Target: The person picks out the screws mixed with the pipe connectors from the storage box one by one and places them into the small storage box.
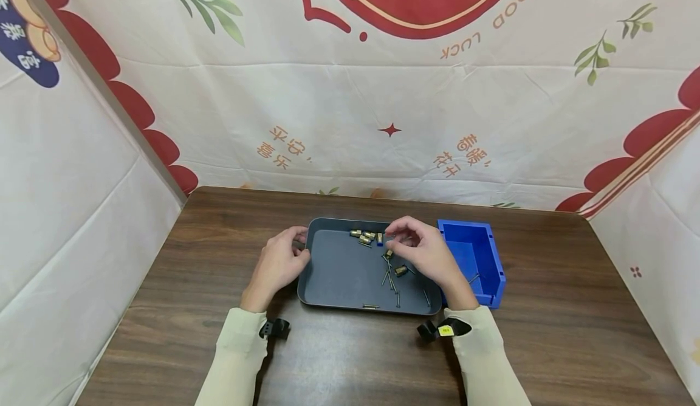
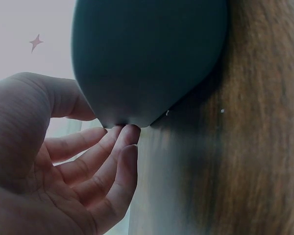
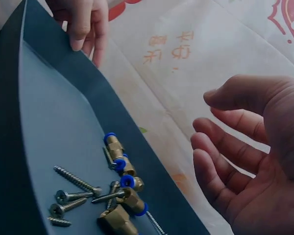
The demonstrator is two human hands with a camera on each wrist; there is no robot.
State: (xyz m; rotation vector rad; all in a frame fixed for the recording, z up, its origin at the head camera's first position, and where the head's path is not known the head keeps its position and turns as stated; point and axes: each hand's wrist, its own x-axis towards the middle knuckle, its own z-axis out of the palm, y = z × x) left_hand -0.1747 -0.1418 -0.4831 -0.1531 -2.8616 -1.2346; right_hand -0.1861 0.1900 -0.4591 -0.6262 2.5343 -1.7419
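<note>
Because the gray tray (image 1: 339,275) could slide on the brown table (image 1: 547,272), the left hand (image 1: 277,261) probably steadies it: it pinches the left wall, with the thumb at the rim and the fingers against the outside. Brass fittings (image 1: 401,270) with blue ends and loose screws (image 3: 77,179) lie mixed in the tray, mostly in its right half. The blue bin (image 1: 462,251) stands just to the right, perhaps to keep the way short for the right hand (image 1: 418,247); one screw lies inside it. The right hand hangs above the far right part of the tray, its fingers softly bent and a gap left before the thumb; it appears released, because nothing is visible between them. Both forearms reach in from the near side.
</note>
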